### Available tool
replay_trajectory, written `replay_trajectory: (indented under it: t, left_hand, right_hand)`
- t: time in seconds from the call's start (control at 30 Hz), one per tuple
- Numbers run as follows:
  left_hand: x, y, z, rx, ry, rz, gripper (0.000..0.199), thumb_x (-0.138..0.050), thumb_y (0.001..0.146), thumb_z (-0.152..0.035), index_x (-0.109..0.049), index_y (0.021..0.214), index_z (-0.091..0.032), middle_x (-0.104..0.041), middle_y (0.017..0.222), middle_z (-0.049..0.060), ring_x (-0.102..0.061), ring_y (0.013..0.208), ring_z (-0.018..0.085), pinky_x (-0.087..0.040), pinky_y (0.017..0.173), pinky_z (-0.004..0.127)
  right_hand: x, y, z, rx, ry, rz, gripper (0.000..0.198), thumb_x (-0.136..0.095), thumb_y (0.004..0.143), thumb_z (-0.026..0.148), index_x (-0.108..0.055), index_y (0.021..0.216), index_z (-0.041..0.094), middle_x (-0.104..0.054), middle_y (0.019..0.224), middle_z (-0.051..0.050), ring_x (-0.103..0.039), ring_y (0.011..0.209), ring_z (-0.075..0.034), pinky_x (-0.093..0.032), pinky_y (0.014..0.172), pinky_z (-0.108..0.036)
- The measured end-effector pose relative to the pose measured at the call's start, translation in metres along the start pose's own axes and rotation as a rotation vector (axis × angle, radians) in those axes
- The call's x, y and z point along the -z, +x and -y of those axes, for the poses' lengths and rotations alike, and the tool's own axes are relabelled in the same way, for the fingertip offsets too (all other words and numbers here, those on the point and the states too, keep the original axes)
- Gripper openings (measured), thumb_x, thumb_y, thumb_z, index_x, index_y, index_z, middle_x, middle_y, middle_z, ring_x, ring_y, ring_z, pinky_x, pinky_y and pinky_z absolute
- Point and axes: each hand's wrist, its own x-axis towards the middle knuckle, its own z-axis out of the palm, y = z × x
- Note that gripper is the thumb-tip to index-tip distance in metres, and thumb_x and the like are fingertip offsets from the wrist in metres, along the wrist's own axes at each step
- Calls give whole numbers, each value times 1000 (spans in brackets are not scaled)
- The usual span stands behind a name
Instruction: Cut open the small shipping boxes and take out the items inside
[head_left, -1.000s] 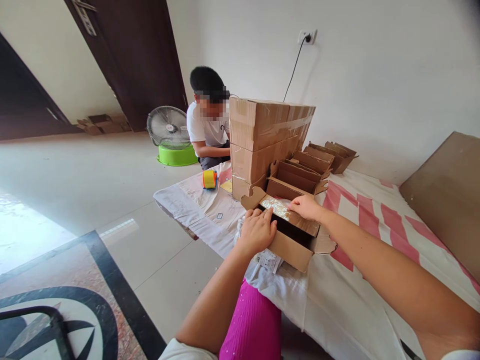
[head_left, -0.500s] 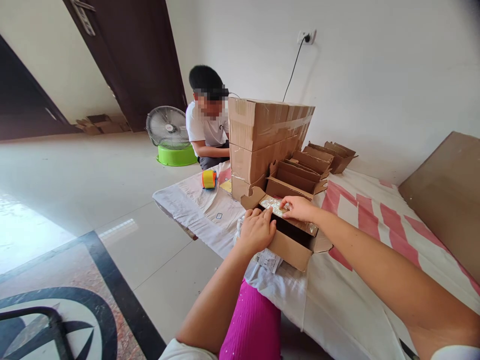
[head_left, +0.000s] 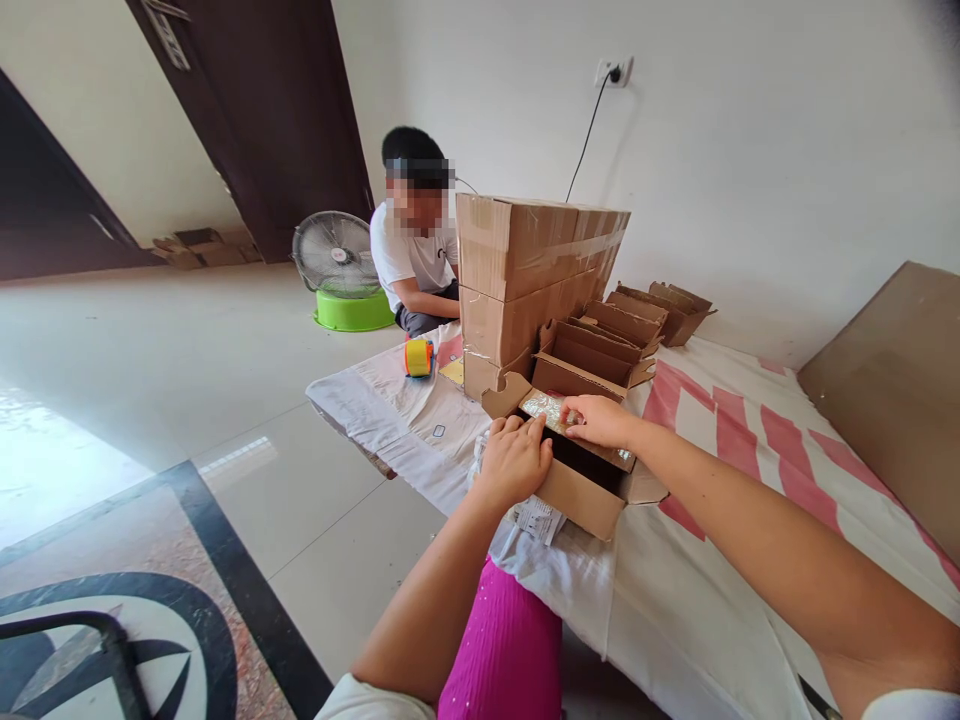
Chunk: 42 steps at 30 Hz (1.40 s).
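An open cardboard box (head_left: 577, 502) sits in front of me near the table's edge. My left hand (head_left: 516, 460) is closed over the box's left end, its fingers reaching over the rim. Inside, along the far side, lies shiny clear plastic (head_left: 541, 404) over something brown. My right hand (head_left: 596, 420) has its fingers curled against that plastic and seems to pinch it; the fingertips are partly hidden. A dark gap shows between the plastic and the near wall. Printed paper (head_left: 538, 522) pokes out below the box.
Behind the box stand several open cardboard boxes (head_left: 589, 355) and a taped stack of closed cartons (head_left: 484, 250). A yellow tape roll (head_left: 418, 358) rests on the cloth-covered table (head_left: 405, 415). Across it, a person in a white shirt (head_left: 409, 255) crouches beside a fan (head_left: 337, 255).
My hands and the box have barely moved. The right fingers shift very slightly on the plastic. The person opposite has moved their head a little.
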Motion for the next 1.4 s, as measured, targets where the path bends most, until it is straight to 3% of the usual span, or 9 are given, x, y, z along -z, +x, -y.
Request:
replay_trajectory:
  t: [0.1,0.3,0.47,0.6,0.73,1.03,1.2,1.4]
  left_hand:
    - [0,0,0,-2,-2,-7,44,-37,97,-32,-52,133,-13,-70,119,12,-57,108,28,-37,95,45]
    - [2,-1,-1,11,0,0,45,-38,97,-33,-51,134,-12,-71,116,12,-57,107,28,-37,95,45]
    - [2,-1,-1,8,-1,-6,44,-38,97,-33,-52,133,-11,-70,116,12,-57,107,28,-37,95,45]
    - [2,-1,-1,1,-10,-10,44,-38,96,-32,-52,132,-12,-71,113,12,-57,106,28,-37,95,46]
    - [2,-1,0,3,-13,-18,43,-38,96,-32,-50,133,-13,-71,114,12,-57,107,27,-37,95,45]
    - [1,-1,0,11,-23,-17,43,-37,96,-32,-51,133,-15,-72,113,11,-57,109,27,-36,95,44]
    - [1,-1,-1,18,-1,-22,43,-36,96,-31,-51,133,-14,-71,115,11,-56,109,27,-36,95,44]
    - [1,0,-2,20,2,-19,44,-37,96,-30,-51,133,-12,-71,115,11,-56,110,27,-35,96,44]
  right_hand:
    - [3,1,-1,-6,-10,17,7,-73,75,24,-71,81,22,-70,82,0,-61,75,-15,-37,64,-23]
    - [13,14,-6,-134,-18,-64,22,-60,87,27,-70,105,22,-72,92,-1,-63,76,-13,-42,65,-22]
    - [11,33,4,-174,-63,-96,17,-60,88,32,-71,97,23,-73,100,-3,-66,88,-17,-44,71,-24]
    - [3,38,16,-181,-139,-122,16,-57,89,27,-71,93,19,-72,103,-9,-66,96,-22,-45,78,-28]
    - [-3,30,21,-152,-197,-134,23,-49,92,24,-66,105,15,-67,113,-15,-64,101,-26,-46,84,-32]
    - [-6,21,4,-193,-181,-175,25,-47,95,28,-66,109,20,-66,115,-11,-64,99,-21,-46,81,-30]
    - [-3,27,8,-159,-172,-166,22,-51,94,33,-71,98,23,-72,104,-5,-65,94,-19,-45,76,-27]
    - [-7,30,19,-131,-253,-204,22,-47,94,23,-65,102,16,-68,109,-14,-64,100,-25,-46,82,-31]
